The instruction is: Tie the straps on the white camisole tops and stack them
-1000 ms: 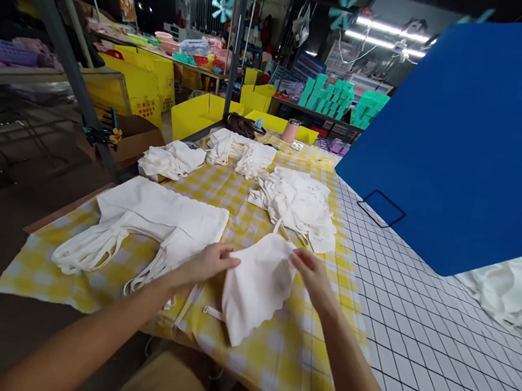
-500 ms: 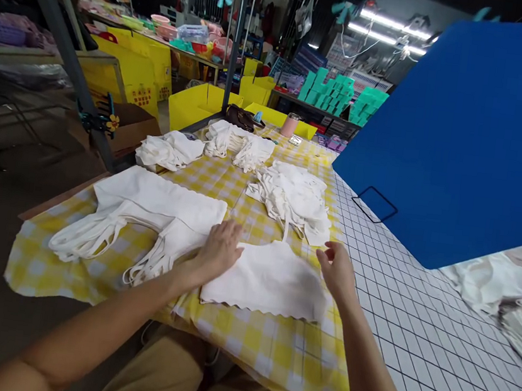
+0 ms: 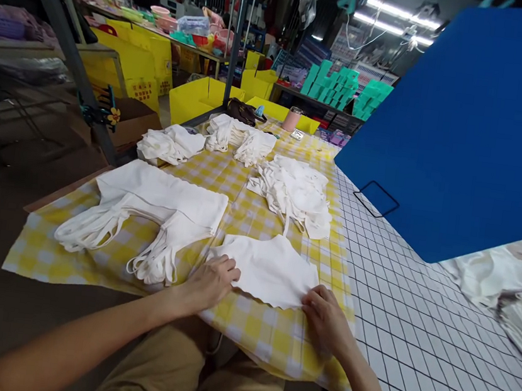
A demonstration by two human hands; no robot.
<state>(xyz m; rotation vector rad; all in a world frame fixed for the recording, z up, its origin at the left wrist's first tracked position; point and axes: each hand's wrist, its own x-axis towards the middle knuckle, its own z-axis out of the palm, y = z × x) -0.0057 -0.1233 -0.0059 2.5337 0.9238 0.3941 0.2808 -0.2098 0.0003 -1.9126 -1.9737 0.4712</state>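
A white garment piece [image 3: 271,266] with a scalloped near edge lies on the yellow checked cloth [image 3: 262,341] in front of me. My left hand [image 3: 217,279] pinches its near left corner. At its right edge, my right hand [image 3: 323,311] has its fingers closed on the fabric. Left of it, a flat stack of white garments [image 3: 166,190] lies with its straps hanging toward me. Beyond the single piece sits a loose heap of white garments [image 3: 294,190].
Two more white bundles [image 3: 172,143] lie farther back, near a pink jar [image 3: 292,119] and a dark bag [image 3: 243,111]. A large blue panel [image 3: 463,131] rises at the right over a white gridded surface [image 3: 398,314]. A grey post [image 3: 70,45] stands left.
My left hand has moved down from the garment's upper left to its near corner. My right hand has come down and taken the right edge. The piece now looks slightly rumpled.
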